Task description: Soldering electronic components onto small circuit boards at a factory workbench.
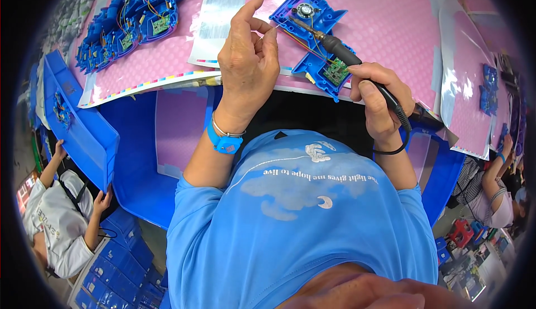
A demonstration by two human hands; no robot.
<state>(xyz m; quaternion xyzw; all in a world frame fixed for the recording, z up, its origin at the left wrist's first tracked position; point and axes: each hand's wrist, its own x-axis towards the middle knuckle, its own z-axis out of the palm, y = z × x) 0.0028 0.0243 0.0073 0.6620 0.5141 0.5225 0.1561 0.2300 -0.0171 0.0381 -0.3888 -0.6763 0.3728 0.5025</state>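
Note:
My right hand [381, 99] grips a soldering iron [341, 51] with a black handle and cord. Its metal tip points up and left, over a blue plastic shell [312, 41] lying on the table. In that shell sit a round speaker [305, 10], a green circuit board [336, 71] and thin coloured wires. Beside the shell's left edge is my left hand [249, 57], with the index finger raised and bent. Its thumb and another finger come together by the shell; whatever thin thing they may pinch is too small to name.
More blue shells with boards and wires [134, 21] lie on the pink table covering [385, 18] at the left. A person at the left holds a blue bin [84, 124]. Blue bins [137, 158] stand below the table edge. Another person's arm [497, 161] shows at far right.

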